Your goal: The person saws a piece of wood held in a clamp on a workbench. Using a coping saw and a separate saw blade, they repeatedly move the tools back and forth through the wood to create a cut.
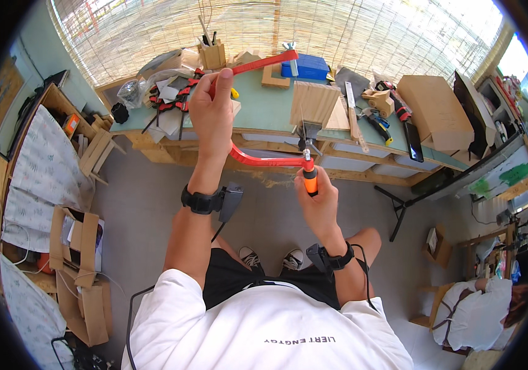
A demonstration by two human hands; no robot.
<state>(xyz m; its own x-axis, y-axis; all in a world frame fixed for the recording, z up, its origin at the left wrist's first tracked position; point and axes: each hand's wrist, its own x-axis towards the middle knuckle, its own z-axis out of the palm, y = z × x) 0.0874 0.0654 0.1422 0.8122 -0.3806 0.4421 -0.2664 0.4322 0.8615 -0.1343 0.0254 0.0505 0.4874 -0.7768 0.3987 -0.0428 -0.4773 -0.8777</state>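
Observation:
I hold a fret saw [270,161] with a red curved frame and an orange-black handle in front of the workbench. My left hand [213,117] is closed around the back of its frame. Around the handle, my right hand [320,209] is closed too, low and near me. One frame arm reaches over the bench to a wing-nut clamp; I cannot make out a blade between the two ends. Just beyond the handle end, an upright wooden board [314,102] stands at the bench edge, above a dark metal vise [307,131] that is partly hidden.
On the green workbench [263,117] lie red-black clamps [174,102], a blue box [306,66], a steel ruler [350,102], pliers [377,126], a phone [412,142] and a cardboard box [434,111]. A black tripod leg [398,213] stands on the floor. Another person [479,311] sits at lower right.

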